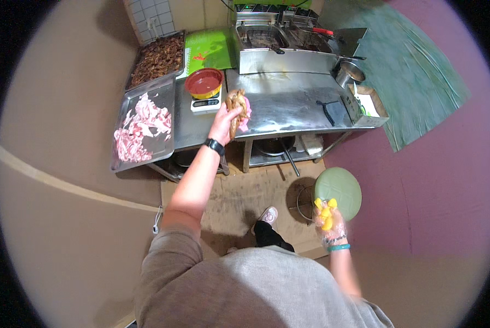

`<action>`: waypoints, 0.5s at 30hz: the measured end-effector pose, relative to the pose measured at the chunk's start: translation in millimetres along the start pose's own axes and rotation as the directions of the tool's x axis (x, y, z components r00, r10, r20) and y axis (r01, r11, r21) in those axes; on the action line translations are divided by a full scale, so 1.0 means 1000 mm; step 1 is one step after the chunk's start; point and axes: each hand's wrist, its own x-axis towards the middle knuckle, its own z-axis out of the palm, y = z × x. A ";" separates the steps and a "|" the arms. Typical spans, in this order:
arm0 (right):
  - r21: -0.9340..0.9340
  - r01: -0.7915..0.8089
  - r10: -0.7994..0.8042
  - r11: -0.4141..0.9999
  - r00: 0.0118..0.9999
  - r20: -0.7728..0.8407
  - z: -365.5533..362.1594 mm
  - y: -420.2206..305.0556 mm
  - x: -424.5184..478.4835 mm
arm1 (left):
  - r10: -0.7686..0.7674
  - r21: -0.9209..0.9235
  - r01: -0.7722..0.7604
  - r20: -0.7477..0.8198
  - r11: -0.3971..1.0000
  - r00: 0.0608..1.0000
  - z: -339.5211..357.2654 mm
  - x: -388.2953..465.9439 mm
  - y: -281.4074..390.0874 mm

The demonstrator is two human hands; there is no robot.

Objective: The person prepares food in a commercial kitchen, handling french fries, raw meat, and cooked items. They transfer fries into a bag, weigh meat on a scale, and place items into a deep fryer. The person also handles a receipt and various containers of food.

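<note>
In my left hand (225, 119), over the front edge of the steel counter, is a browned piece of cooked meat (235, 107), probably poultry. Something pink (246, 117) shows just behind it. Left of that hand a red-brown bowl (204, 81) with a yellow outer wall sits on a white digital kitchen scale (206, 105). My right hand (330, 225) is low on the right, in a clear plastic glove, in front of a round green stool seat (343, 188). Several bright yellow pieces (326, 213) show at its fingers; I cannot tell whether they are held or worn.
Pale pink strips (146, 119) lie on a metal tray (163, 149) at the left, below a tray of dark brown pieces (159, 59). A deep fryer (286, 61) stands at the back. Right are a metal pot (348, 76) and an open box (370, 119). A long handle (292, 162) juts from underneath.
</note>
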 end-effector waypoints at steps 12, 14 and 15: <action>-0.028 -0.200 0.200 0.979 0.945 0.258 0.082 -0.125 0.186 | 0.006 0.199 0.010 -0.079 0.980 0.997 -0.033 0.278 -0.003; -0.036 -0.229 0.229 0.973 0.924 0.307 0.090 -0.138 0.208 | -0.002 0.271 0.042 -0.144 0.962 0.990 -0.034 0.326 -0.006; -0.034 -0.197 0.198 0.980 0.937 0.289 0.093 -0.143 0.219 | 0.001 0.265 0.024 -0.093 0.964 0.996 -0.034 0.349 -0.009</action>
